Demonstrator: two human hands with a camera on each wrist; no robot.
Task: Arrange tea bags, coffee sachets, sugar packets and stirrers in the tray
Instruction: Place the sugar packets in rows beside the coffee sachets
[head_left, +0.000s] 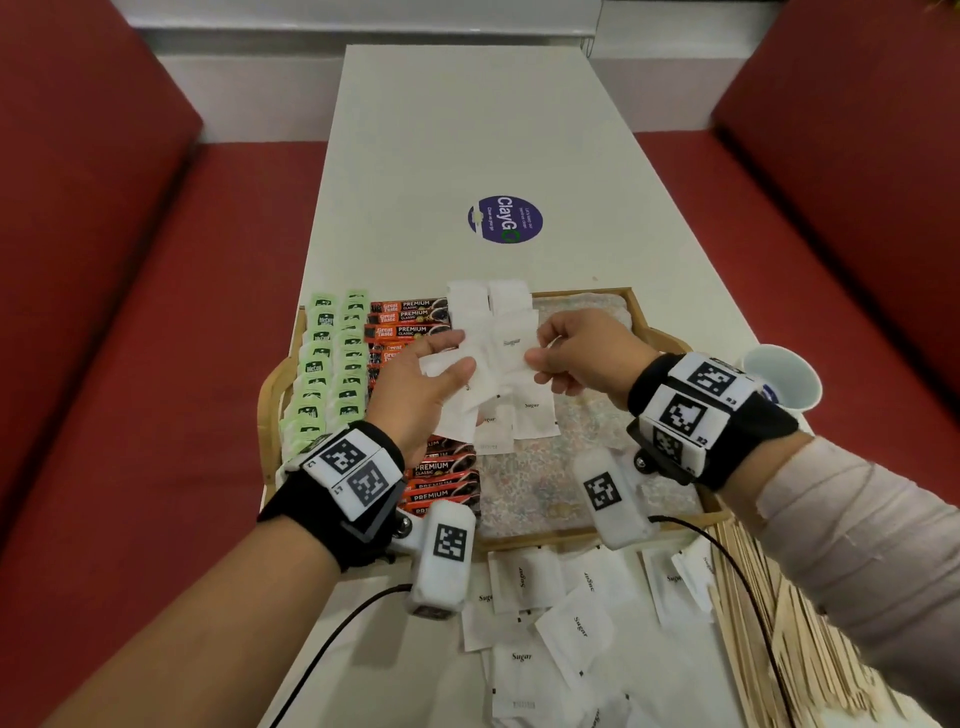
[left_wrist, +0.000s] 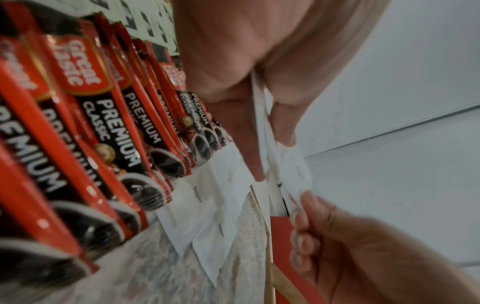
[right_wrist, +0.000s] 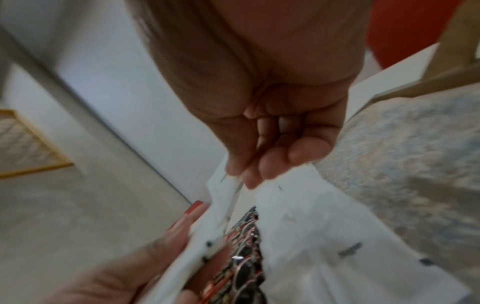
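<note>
This looks like a café or canteen booth. Red padded benches (head_left: 130, 291) flank a long white surface (head_left: 467, 130). A round "ClayGo" clean-up sticker (head_left: 505, 219) sits on it.

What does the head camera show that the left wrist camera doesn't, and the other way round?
Only the head view shows the green tea bags in full rows, the loose sugar packets and wooden stirrers on the table, and a paper cup.

Only the left wrist view shows the held sugar packets edge-on.

Both show the coffee sachets, the tray, the left hand and the right hand.
</note>
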